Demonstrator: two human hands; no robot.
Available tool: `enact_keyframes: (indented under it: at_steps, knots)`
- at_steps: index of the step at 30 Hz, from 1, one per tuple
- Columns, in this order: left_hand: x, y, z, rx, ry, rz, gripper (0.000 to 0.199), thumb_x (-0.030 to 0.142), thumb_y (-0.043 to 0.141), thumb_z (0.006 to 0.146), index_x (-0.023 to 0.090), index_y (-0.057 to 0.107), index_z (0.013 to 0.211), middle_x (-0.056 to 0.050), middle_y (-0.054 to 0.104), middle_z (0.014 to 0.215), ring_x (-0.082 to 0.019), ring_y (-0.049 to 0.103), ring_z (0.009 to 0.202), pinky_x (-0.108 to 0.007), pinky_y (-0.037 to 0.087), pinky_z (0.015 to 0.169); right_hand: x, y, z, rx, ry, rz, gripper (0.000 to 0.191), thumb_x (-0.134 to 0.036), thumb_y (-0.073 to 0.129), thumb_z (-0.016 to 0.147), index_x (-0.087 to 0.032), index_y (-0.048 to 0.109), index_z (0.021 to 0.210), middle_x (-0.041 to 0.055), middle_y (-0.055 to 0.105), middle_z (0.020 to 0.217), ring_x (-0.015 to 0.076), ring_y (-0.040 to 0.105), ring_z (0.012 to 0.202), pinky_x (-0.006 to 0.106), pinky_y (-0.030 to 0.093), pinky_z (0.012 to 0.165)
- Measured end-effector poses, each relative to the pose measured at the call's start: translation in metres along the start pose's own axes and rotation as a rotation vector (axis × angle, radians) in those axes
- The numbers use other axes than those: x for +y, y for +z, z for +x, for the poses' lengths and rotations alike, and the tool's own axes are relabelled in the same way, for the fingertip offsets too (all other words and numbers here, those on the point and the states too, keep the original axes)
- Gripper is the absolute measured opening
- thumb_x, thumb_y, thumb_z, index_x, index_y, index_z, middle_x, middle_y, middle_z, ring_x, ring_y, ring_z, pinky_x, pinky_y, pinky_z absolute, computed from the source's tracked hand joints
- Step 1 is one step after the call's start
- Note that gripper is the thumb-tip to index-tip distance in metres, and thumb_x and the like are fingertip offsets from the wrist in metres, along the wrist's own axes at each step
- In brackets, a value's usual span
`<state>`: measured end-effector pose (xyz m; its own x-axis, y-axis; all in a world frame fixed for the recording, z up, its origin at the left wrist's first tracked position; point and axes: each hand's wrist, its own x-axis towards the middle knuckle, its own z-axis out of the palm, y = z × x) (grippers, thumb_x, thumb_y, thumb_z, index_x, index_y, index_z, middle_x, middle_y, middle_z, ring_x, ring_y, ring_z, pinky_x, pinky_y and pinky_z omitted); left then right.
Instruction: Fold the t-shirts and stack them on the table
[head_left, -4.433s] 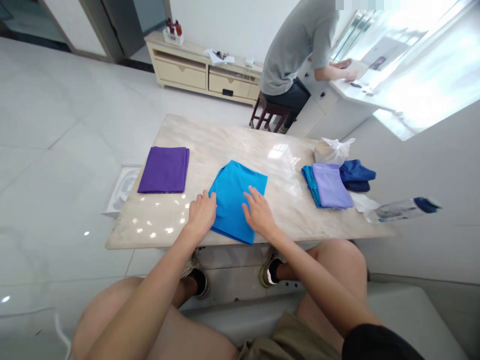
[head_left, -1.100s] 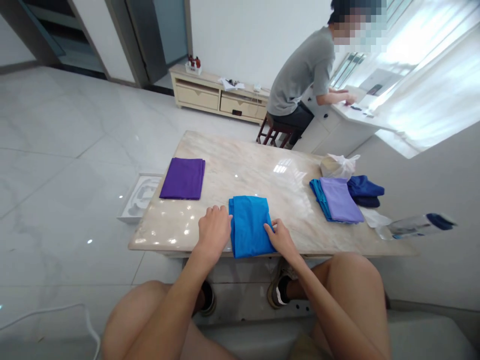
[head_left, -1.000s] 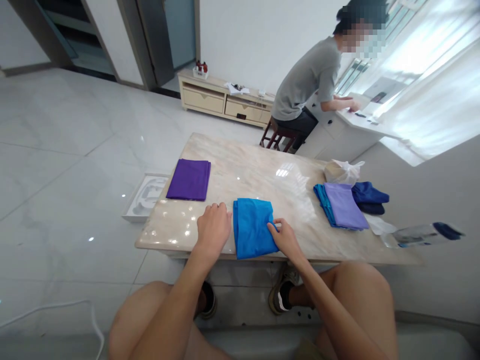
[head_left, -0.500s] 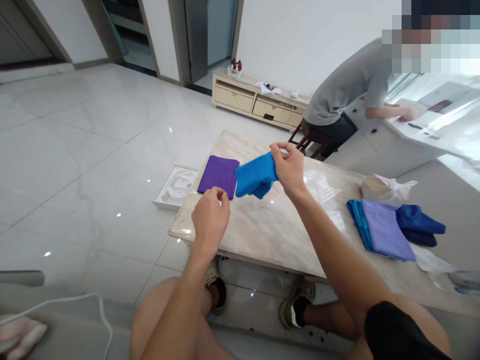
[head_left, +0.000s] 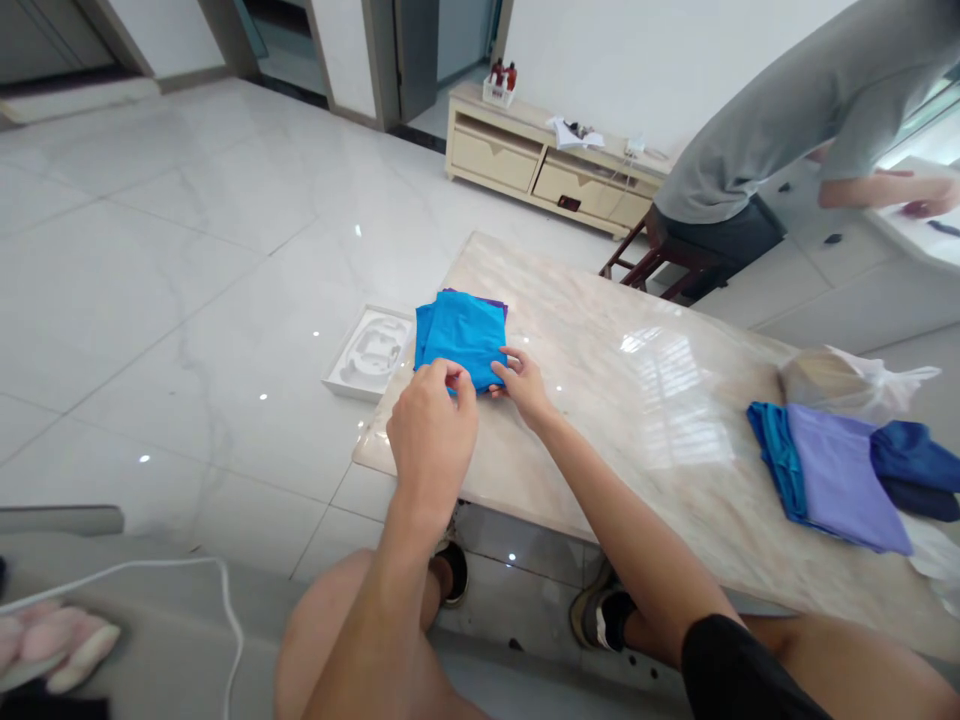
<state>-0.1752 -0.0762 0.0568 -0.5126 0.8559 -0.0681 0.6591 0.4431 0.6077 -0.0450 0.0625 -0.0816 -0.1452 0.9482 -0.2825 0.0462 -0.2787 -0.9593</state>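
Observation:
A folded bright blue cloth (head_left: pixel 459 338) lies on top of a folded purple cloth (head_left: pixel 489 304), which shows only as a thin strip along the far edge. Both rest near the left end of the pale marble table (head_left: pixel 622 440). My left hand (head_left: pixel 433 425) grips the near edge of the blue cloth, and my right hand (head_left: pixel 523 385) pinches its right side. A lavender cloth (head_left: pixel 840 478) lies over a teal cloth (head_left: pixel 772 445) at the table's right end, beside a crumpled navy cloth (head_left: pixel 916 460).
A white plastic bag (head_left: pixel 840 380) sits at the table's far right. A white moulded tray (head_left: pixel 369 350) lies on the tiled floor by the left edge. Beyond the table, a co-worker in a grey shirt (head_left: pixel 817 110) sits on a dark wooden stool (head_left: pixel 664 262) near a low cream cabinet (head_left: pixel 551 165).
The blue cloth has come down from mid-air in my right hand and now lies on the purple cloth. My left hand has closed on it, and the view has turned slightly.

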Motion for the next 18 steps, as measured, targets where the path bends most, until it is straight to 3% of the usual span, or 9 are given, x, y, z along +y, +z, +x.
enact_keyframes:
  at_steps: [2, 5, 8, 10, 14, 16, 18]
  knots:
    - [0.003, 0.001, 0.000, -0.036, 0.004, 0.010, 0.024, 0.038, 0.051, 0.111, 0.028, 0.073, 0.114, -0.007, 0.080, 0.113, -0.028, 0.074, 0.105, -0.035, 0.052, 0.082, 0.002, -0.008, -0.005, -0.042, -0.044, -0.081, 0.047, -0.038, 0.084, 0.087, -0.026, 0.064, 0.129, 0.0016, 0.076, 0.102, 0.0148, 0.070, 0.060, 0.034, 0.067, 0.059]
    - [0.009, -0.001, -0.002, -0.076, -0.003, 0.031, 0.027, 0.039, 0.050, 0.112, 0.028, 0.074, 0.115, -0.007, 0.080, 0.111, -0.029, 0.074, 0.103, -0.036, 0.053, 0.082, -0.016, -0.022, 0.003, -0.044, -0.212, -0.515, 0.031, -0.040, 0.075, 0.096, -0.026, 0.072, 0.123, 0.0043, 0.078, 0.094, 0.0220, 0.074, 0.072, 0.039, 0.066, 0.071]
    - [0.012, -0.004, -0.003, -0.069, -0.005, 0.103, 0.031, 0.038, 0.044, 0.114, 0.028, 0.073, 0.120, -0.009, 0.080, 0.116, -0.030, 0.075, 0.105, -0.037, 0.055, 0.082, -0.045, -0.024, 0.036, 0.051, -0.508, -0.933, 0.027, -0.033, 0.058, 0.105, -0.024, 0.076, 0.122, 0.0095, 0.081, 0.105, 0.0288, 0.075, 0.101, 0.043, 0.060, 0.096]
    - [0.011, -0.003, -0.003, -0.064, -0.003, 0.197, 0.035, 0.034, 0.039, 0.115, 0.025, 0.071, 0.125, -0.012, 0.079, 0.122, -0.031, 0.075, 0.110, -0.037, 0.056, 0.082, -0.060, -0.014, 0.070, -0.011, -0.637, -1.027, 0.033, -0.029, 0.054, 0.106, -0.020, 0.076, 0.129, 0.0136, 0.079, 0.124, 0.0303, 0.071, 0.114, 0.046, 0.054, 0.108]
    - [0.003, 0.003, 0.000, -0.177, -0.035, 0.362, 0.037, 0.027, 0.038, 0.114, 0.018, 0.071, 0.129, -0.019, 0.079, 0.118, -0.034, 0.077, 0.112, -0.039, 0.059, 0.084, -0.066, 0.019, 0.125, -0.124, -0.625, -1.168, 0.053, -0.042, 0.069, 0.102, -0.012, 0.071, 0.145, 0.0217, 0.072, 0.135, 0.0383, 0.059, 0.128, 0.055, 0.045, 0.117]
    - [0.000, 0.006, 0.002, -0.216, -0.036, 0.377, 0.038, 0.027, 0.038, 0.113, 0.017, 0.071, 0.129, -0.020, 0.079, 0.116, -0.034, 0.078, 0.111, -0.040, 0.059, 0.084, -0.062, 0.030, 0.136, -0.121, -0.606, -1.225, 0.056, -0.048, 0.073, 0.100, -0.015, 0.073, 0.146, 0.0220, 0.069, 0.139, 0.0418, 0.054, 0.130, 0.060, 0.043, 0.115]
    - [-0.001, 0.008, 0.004, -0.220, -0.031, 0.365, 0.039, 0.028, 0.037, 0.114, 0.016, 0.070, 0.131, -0.021, 0.079, 0.117, -0.034, 0.079, 0.112, -0.039, 0.059, 0.084, -0.057, 0.035, 0.136, -0.126, -0.654, -1.242, 0.047, -0.049, 0.073, 0.101, -0.020, 0.079, 0.138, 0.0196, 0.067, 0.139, 0.0421, 0.051, 0.131, 0.060, 0.042, 0.113]
